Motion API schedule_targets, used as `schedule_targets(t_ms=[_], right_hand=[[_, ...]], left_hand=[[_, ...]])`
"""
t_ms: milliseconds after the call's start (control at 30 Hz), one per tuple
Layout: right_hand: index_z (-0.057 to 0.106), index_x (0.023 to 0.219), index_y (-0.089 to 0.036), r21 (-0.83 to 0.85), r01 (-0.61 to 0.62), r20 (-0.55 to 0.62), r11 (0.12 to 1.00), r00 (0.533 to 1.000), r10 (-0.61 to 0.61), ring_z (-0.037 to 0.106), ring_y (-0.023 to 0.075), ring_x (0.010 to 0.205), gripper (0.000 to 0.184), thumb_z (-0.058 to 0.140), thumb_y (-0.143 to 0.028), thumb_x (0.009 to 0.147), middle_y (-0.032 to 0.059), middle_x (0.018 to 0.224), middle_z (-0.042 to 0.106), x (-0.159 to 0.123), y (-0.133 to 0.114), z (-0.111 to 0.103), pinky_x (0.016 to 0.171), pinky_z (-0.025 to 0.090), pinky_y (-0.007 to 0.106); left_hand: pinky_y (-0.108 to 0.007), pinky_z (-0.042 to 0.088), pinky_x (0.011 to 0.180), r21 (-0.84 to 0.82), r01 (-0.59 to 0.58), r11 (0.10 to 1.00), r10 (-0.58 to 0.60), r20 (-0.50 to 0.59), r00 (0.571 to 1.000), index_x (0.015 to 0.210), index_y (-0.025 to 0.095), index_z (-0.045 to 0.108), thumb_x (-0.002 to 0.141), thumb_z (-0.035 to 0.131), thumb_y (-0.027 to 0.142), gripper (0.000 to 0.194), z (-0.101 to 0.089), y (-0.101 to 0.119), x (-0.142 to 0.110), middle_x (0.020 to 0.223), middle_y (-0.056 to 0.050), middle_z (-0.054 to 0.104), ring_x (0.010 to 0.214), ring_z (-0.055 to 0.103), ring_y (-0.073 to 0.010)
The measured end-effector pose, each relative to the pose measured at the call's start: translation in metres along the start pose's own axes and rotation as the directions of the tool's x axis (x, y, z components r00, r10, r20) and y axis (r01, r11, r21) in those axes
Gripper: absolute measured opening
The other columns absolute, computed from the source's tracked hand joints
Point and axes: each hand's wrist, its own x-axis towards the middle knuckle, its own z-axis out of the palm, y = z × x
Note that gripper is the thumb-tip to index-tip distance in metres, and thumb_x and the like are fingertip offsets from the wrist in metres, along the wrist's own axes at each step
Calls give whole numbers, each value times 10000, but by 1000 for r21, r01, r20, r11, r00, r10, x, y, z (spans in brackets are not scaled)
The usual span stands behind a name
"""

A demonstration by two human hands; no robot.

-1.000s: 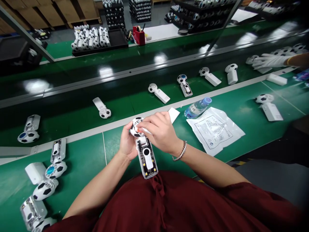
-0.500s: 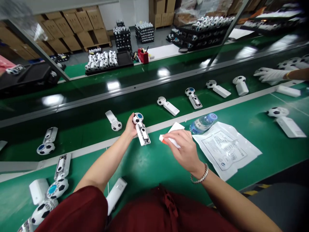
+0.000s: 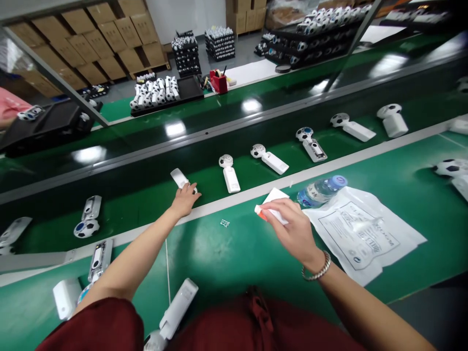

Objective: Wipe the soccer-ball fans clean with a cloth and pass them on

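Note:
My left hand (image 3: 185, 199) reaches onto the dark green belt with its fingers curled over the ball end of a white soccer-ball handheld device (image 3: 178, 177). The ball is mostly hidden under the hand. Just to the right, another such device (image 3: 231, 178) lies with its plain white handle side up. Over the worktop, my right hand (image 3: 292, 226) is closed around a white object (image 3: 281, 218) with an orange part near its pinched fingertips; its exact kind is unclear. Behind that hand shows a white flat piece (image 3: 276, 194).
Several more devices lie along the belt (image 3: 146, 214). A water bottle (image 3: 321, 190) rests on its side by a printed plastic bag (image 3: 365, 234). A small printed scrap (image 3: 224, 223) is on the green worktop. Another white-handled device (image 3: 179, 308) lies close to my body.
My left hand has let go of the open-handled device and moved left to another one. A device now lies handle side up on the belt between them. My right hand keeps its grip.

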Motion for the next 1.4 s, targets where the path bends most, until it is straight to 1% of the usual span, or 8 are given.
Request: schedule_targets(t_ms=[167, 300, 367, 467, 600, 700, 900, 1400], right_hand=[[631, 875, -221, 43, 56, 18, 997, 998, -57, 573, 163, 806, 104, 533, -203, 843, 15, 827, 646, 7, -15, 0, 750, 404, 341], [637, 862, -213, 74, 73, -3, 995, 997, -73, 571, 161, 795, 94, 547, -209, 836, 16, 804, 639, 11, -25, -6, 742, 413, 337], [639, 865, -211, 104, 70, -10, 992, 998, -70, 571, 160, 805, 92, 554, -210, 831, 17, 810, 638, 11, -30, -6, 742, 422, 333], [640, 875, -218, 135, 84, -20, 987, 996, -82, 573, 158, 822, 95, 559, -210, 828, 14, 834, 641, 11, -39, -5, 753, 429, 332], [639, 891, -214, 129, 149, -31, 980, 989, -146, 576, 153, 820, 104, 557, -209, 827, 18, 847, 638, 11, -52, -5, 754, 433, 331], [635, 878, -208, 116, 198, -54, 973, 980, -193, 577, 152, 819, 91, 558, -217, 830, 20, 835, 635, 13, -60, -8, 751, 433, 324], [637, 901, -205, 25, 287, -79, 957, 955, -285, 569, 145, 798, 101, 559, -212, 837, 22, 834, 631, 15, -68, -9, 744, 402, 315], [661, 857, -219, -162, 441, 45, 883, 897, -440, 509, 128, 746, 167, 515, -299, 872, 1, 823, 653, 23, -78, -2, 702, 281, 316]], left_hand=[[-450, 287, 1021, 169, -125, 978, 126, 5, 992, 1041, 231, 605, 631, 540, 83, 441, -18, -2, -6, 1264, -100, 444, 1225, 321, -290], [-389, 404, 918, -180, -222, 958, 144, -366, 919, 1082, 203, 551, 548, 687, 211, 551, -25, 21, -13, 1101, -80, 530, 1030, 499, -245], [-321, 461, 801, -577, -293, 762, -19, -472, 881, 1026, 200, 553, 485, 737, 209, 572, -22, 36, -23, 1007, -51, 583, 898, 564, -196], [-283, 482, 746, -910, -309, 276, -219, -372, 902, 908, 188, 593, 520, 715, 209, 407, -11, 61, -42, 900, -33, 630, 841, 593, -173], [-342, 495, 803, -959, -210, -190, -258, -158, 953, 908, 174, 619, 674, 591, 337, 287, 6, 100, -70, 931, -68, 650, 915, 602, -211], [-334, 516, 736, -923, -53, -382, -220, 36, 975, 901, 127, 614, 761, 468, 438, 372, 13, 127, -89, 898, -101, 645, 795, 615, -189], [-306, 508, 544, -929, 149, -340, -9, 162, 987, 909, 87, 610, 811, 363, 498, 489, 11, 155, -119, 781, -98, 626, 577, 560, -151], [-318, 533, 644, -923, 209, -323, -2, 222, 975, 836, 154, 635, 815, 428, 441, 354, 17, 166, -133, 663, -40, 620, 692, 629, -190]])
